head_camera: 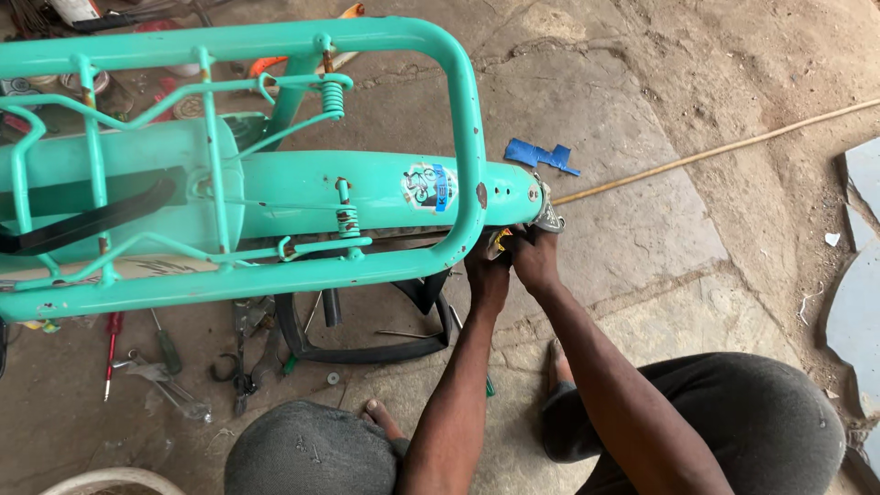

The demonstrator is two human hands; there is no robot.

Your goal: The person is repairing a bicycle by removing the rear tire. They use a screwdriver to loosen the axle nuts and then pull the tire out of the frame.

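two hands at the tail of a turquoise mudguard

where the turquoise mudguard (367, 188) ends, two hands meet: the left hand (487, 272) is curled closed beneath the tip, pinching something small and yellowish that is hard to make out, and the right hand (534, 257) is closed just beside it, fingers pressed to a small metal fitting (549, 218) at the guard's end. one turquoise carrier rack (275, 41) arches over the guard, with two coil springs — one upper (333, 96), one lower (346, 220). one sticker (428, 186) sits near the guard's tail. one scrap of blue tape (539, 157) lies on the stone floor (642, 229) just past the tip, and one long pale stick (715, 151) runs off to the right edge.

open floor lies right of and beyond the hands; to the left the rack crowds in. below it are one black rubber tube (367, 351), two screwdrivers — red-handled (111, 348) and green-handled (167, 346) — and pliers (242, 371). the frame cuts off at the left edge, and both knees at the bottom.
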